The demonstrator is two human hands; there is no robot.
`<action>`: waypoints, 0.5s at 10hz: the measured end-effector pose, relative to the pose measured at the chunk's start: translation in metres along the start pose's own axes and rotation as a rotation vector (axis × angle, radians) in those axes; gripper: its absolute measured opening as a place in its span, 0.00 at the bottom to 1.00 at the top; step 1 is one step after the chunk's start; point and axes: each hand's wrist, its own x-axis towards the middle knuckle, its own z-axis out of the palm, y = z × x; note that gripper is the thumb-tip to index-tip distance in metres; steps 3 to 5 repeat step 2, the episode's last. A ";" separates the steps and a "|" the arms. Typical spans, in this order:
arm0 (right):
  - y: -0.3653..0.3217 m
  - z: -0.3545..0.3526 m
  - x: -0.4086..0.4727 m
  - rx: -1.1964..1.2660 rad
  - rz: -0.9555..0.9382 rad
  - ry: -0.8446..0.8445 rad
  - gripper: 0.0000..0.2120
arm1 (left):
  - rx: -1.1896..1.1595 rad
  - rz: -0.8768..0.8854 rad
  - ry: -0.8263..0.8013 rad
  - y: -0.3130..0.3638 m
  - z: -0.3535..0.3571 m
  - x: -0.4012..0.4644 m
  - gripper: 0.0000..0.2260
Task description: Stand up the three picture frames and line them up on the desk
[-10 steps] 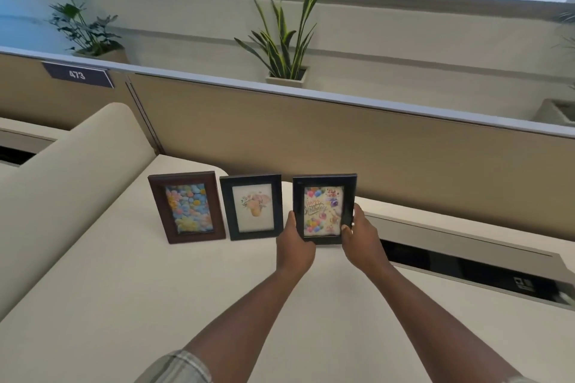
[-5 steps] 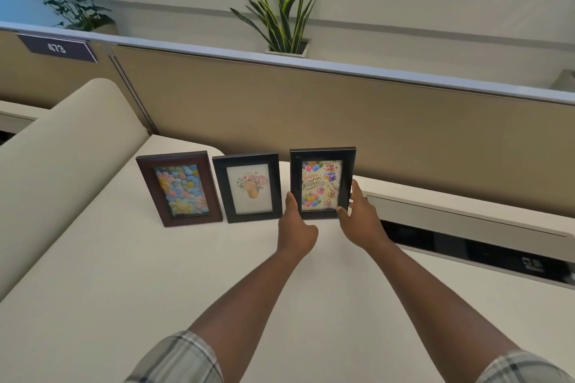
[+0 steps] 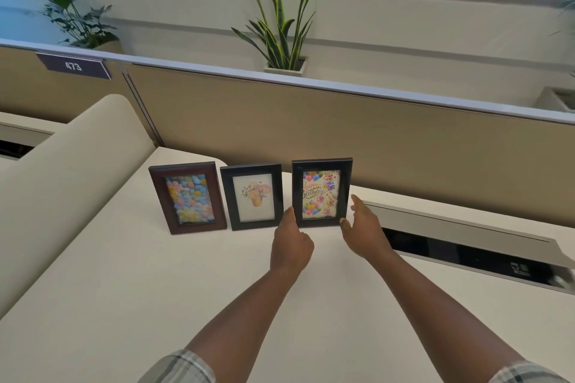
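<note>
An office cubicle: a pale tabletop backed by a tan partition, with potted plants along the sill under a window behind it. Three picture frames stand upright in a row on the tabletop in front of the partition.

Taking the birthday frame as the landmark: the black flower-pot frame stands just to its left, and the brown frame is left again, at the far end of the row. An open cable tray lies to its right.

Half a second ago both hands gripped the birthday frame by its sides. Now the right hand has come off it, grip released, fingers spread beside the frame's right edge with only a fingertip near its lower corner. The left hand is loosely curled; its thumb sits at the frame's lower left edge, and whether it touches cannot be told.

The frame stands by itself, so the last placement looks done. Its top sits slightly higher than its neighbours', so a small nudge may be needed.
</note>
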 end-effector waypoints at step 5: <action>-0.021 -0.031 -0.043 -0.324 -0.185 0.196 0.22 | 0.318 0.382 0.271 0.013 -0.030 -0.034 0.19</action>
